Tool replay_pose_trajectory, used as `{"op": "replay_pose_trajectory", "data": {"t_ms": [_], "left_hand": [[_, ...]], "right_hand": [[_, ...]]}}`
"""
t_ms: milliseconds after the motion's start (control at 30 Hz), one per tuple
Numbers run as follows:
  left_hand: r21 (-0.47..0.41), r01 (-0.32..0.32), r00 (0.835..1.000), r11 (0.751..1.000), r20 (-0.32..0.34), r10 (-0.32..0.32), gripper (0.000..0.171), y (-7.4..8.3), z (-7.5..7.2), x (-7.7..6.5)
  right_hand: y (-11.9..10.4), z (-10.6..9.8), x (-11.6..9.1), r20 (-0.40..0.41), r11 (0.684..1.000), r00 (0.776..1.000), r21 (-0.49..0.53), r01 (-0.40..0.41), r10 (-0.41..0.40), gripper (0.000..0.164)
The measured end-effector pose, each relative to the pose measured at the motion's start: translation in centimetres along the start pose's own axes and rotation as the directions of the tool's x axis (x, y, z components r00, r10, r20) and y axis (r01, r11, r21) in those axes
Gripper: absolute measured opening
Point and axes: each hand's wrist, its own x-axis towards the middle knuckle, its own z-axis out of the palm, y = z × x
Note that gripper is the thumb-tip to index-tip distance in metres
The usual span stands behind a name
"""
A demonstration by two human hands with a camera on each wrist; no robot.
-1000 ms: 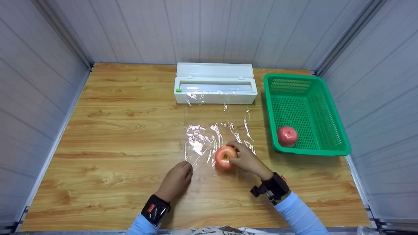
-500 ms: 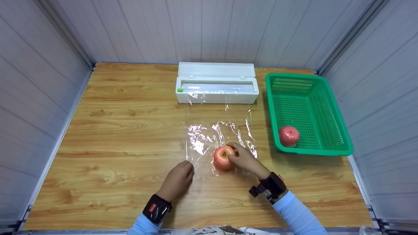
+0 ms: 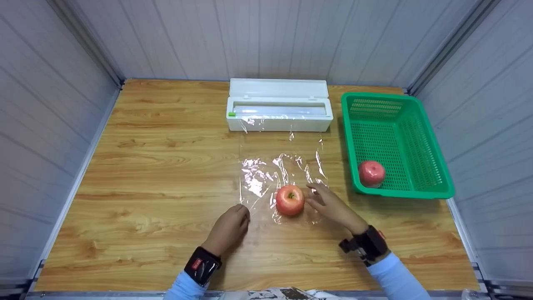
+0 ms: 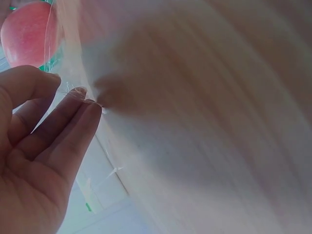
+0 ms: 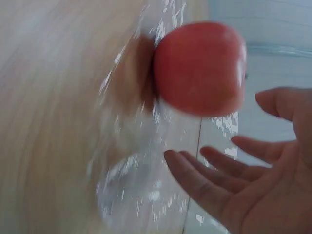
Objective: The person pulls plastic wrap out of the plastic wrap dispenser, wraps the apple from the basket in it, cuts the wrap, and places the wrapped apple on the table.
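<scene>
A red apple point(image 3: 290, 201) sits stem up on a sheet of clear plastic wrap point(image 3: 255, 177) drawn out over the table. Just to the apple's right is my right hand point(image 3: 333, 207), holding nothing; the right wrist view shows its fingers point(image 5: 192, 178) spread and apart from the fruit. At the wrap's near left corner, my left hand point(image 3: 229, 227) holds the edge of the film. Its fingertips point(image 4: 95, 109) meet the film low over the wood in the left wrist view. The wrap runs back to a white dispenser box point(image 3: 280, 125) with its lid raised.
A green basket point(image 3: 349, 143) stands on the right side of the table, with another apple point(image 3: 372, 173) in its near left corner. Pale panel walls point(image 3: 166, 41) enclose the table at the back and both sides. The dispenser carries a small green piece point(image 3: 232, 114).
My right hand has let go of the apple and drawn away to the right, its fingers opening. The apple stays on the wrap. My left hand keeps its place at the film's corner.
</scene>
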Motion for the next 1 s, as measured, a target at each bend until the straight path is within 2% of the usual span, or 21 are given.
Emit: {"op": "replay_pose_trajectory", "data": {"t_ms": [67, 167, 233, 333, 400, 600, 767, 867, 1000], "left_hand": [[0.000, 0.001, 1.000, 1.000, 0.002, -0.001, 0.011, 0.0, 0.0, 0.1], [-0.001, 0.006, 1.000, 1.000, 0.005, -0.006, 0.011, 0.0, 0.0, 0.1], [-0.007, 0.011, 1.000, 1.000, 0.009, -0.011, 0.011, 0.1, 0.0, 0.0], [-0.021, 0.020, 1.000, 1.000, 0.016, -0.020, 0.009, 0.2, -0.1, 0.0], [-0.030, 0.030, 0.999, 0.999, 0.024, -0.029, 0.009, 0.2, -0.1, 0.0], [-0.033, 0.030, 0.999, 0.999, 0.030, -0.029, 0.008, 0.2, 0.1, 0.0], [-0.035, 0.030, 0.999, 0.999, 0.034, -0.029, 0.007, 0.2, 0.1, -0.1], [-0.034, 0.028, 0.999, 0.999, 0.026, -0.028, 0.007, 0.3, 0.1, -0.1], [-0.033, 0.028, 0.999, 0.999, 0.021, -0.028, 0.007, 0.3, 0.1, -0.1]], "right_hand": [[0.8, -0.5, -0.8, -0.014, 0.990, 0.998, -0.127, 0.066, -0.068, 0.035], [1.9, -0.9, -2.1, 0.023, 0.946, 0.989, -0.289, 0.145, -0.144, 0.027], [2.4, -1.0, -2.8, 0.074, 0.923, 0.988, -0.351, 0.155, -0.138, 0.029], [2.9, -0.9, -3.6, 0.146, 0.912, 0.985, -0.386, 0.140, -0.089, 0.037], [3.1, -0.7, -3.7, 0.160, 0.901, 0.983, -0.407, 0.151, -0.093, 0.038], [3.8, -0.1, -3.1, 0.109, 0.830, 0.966, -0.495, 0.258, -0.236, 0.016], [4.3, 0.4, -2.7, 0.069, 0.792, 0.951, -0.537, 0.291, -0.303, 0.008], [4.4, 0.3, -2.7, 0.053, 0.785, 0.943, -0.540, 0.304, -0.329, 0.007], [4.4, -0.2, -2.9, 0.045, 0.796, 0.936, -0.512, 0.322, -0.349, 0.010]]}}
